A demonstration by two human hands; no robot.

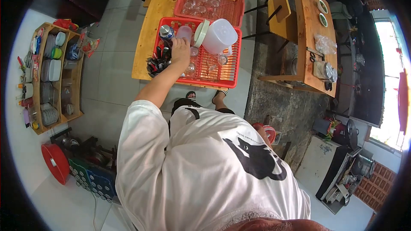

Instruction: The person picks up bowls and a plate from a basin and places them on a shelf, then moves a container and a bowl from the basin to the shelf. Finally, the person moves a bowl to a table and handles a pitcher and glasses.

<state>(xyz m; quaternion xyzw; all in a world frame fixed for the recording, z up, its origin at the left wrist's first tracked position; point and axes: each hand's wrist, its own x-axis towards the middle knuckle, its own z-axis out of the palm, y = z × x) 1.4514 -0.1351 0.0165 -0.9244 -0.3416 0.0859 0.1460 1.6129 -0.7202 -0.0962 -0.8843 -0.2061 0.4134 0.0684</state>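
Observation:
My left hand (180,52) reaches over the red dish rack (236,66) on the wooden table, fingers curled at the near end of a translucent pinkish cup (184,32). A metal-topped bottle (166,31) stands just left of it, and dark-handled cutlery (159,57) fills the rack's left corner. To the right are a clear plastic pitcher (221,35), a pale green lid (201,33) and a few glasses (222,59). Low at my right side, my right hand (259,129) grips a round red plastic container (269,134); my shirt hides most of that hand.
Behind the rack, a second red basket (233,4) holds several upturned glasses (202,1). The wooden table (147,38) carries both. Another table (306,66) with bowls and scissors stands right. A dish shelf (60,77) lines the left wall; a chair (280,6) stands between the tables.

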